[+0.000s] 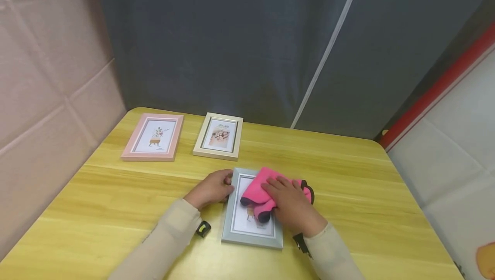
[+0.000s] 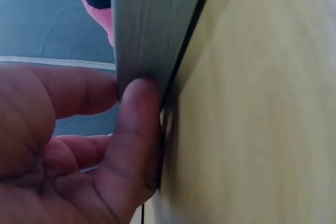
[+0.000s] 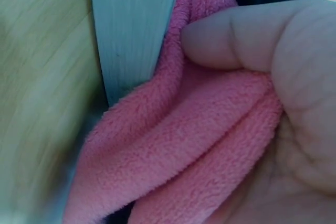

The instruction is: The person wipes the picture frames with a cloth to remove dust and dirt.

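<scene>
— From your end, what could go wrong?
— The grey frame point(image 1: 242, 220), flat on the table point(image 1: 348, 198) between my hands, could skid if my left hand point(image 1: 212, 189) slackens while the pink cloth point(image 1: 260, 187) pushes sideways. A loose fold might also catch on the edge by my right hand point(image 1: 290, 205).
— How are they set?
— My left is curled at the frame's side, thumb against the outer edge, a finger at the front rim: a light pinch, I'd judge. My right has the cloth bunched under partly bent fingers, thumb pressing into its folds, over the side nearest that hand.
</scene>
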Demonstrator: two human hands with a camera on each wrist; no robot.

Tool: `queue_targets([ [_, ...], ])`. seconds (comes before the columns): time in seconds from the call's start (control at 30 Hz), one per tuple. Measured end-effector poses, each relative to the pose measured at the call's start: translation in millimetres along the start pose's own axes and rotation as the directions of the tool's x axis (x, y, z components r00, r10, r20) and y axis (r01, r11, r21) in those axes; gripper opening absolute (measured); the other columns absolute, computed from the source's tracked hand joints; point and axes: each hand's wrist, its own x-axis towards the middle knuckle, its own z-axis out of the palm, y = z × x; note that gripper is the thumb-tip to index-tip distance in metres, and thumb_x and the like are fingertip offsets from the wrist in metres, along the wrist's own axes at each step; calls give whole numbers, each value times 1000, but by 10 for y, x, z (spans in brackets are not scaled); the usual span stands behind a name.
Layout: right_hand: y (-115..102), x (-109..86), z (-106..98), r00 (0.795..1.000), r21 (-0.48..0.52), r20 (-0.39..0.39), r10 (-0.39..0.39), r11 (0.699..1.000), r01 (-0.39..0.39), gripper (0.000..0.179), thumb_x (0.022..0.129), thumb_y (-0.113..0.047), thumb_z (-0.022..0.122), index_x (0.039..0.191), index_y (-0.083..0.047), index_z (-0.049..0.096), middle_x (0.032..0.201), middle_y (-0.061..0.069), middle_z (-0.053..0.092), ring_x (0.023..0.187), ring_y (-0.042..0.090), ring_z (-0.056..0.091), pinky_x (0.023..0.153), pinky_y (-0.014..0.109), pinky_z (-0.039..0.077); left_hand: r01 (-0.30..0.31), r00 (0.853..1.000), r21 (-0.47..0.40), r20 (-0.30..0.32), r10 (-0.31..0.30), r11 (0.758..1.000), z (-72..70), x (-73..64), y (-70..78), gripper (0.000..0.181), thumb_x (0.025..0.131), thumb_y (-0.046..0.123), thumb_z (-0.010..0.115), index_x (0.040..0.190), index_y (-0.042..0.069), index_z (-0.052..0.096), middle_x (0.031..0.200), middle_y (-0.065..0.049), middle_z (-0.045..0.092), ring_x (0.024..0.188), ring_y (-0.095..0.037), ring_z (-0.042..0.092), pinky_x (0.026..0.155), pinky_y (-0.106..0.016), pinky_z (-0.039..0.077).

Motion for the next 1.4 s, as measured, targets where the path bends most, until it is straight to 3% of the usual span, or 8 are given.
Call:
queue_targets([
  [0.2,35,-4,-4,1000,25,-13,-19,1000,19,52,94,-16,65,145,-21,54,151,4,46,143,32,33,115,60,21,24,1000,-7,-1,-24,1000,7,-7,15,55,91,-4,60,144,-4,45,98,-9,52,72,-17,54,63,-32,56],
  [0.43,131,-16,-38,991,92,-86,-101,990,109,42,91,-2,65,127,-22,67,131,-2,61,132,25,46,112,49,33,24,1000,3,-6,-24,1000,-4,-24,23,54,91,-4,60,143,-4,46,97,-9,53,72,-18,54,63,-31,55],
  [0.7,59,-109,-206,981,125,-22,-193,973,194,47,81,13,62,115,-17,72,117,-3,67,122,25,55,106,46,42,34,999,-1,-7,-34,999,-14,-12,12,50,91,-3,60,140,-4,48,99,-9,53,73,-18,54,63,-31,55],
  [1.07,-244,-346,-357,935,60,-8,-355,933,355,31,81,3,68,100,-21,73,97,-12,66,92,12,61,86,32,51,36,999,6,-4,-36,999,-16,-9,10,49,92,-2,60,139,-3,48,99,-9,53,74,-18,53,62,-31,55],
  [1.4,-393,-387,-309,941,45,104,-321,947,318,20,84,-6,71,90,-25,68,81,-16,56,76,7,50,72,25,46,42,999,5,-4,-42,999,-17,-14,22,49,93,-1,60,140,-3,47,100,-9,53,76,-19,53,63,-31,54],
])
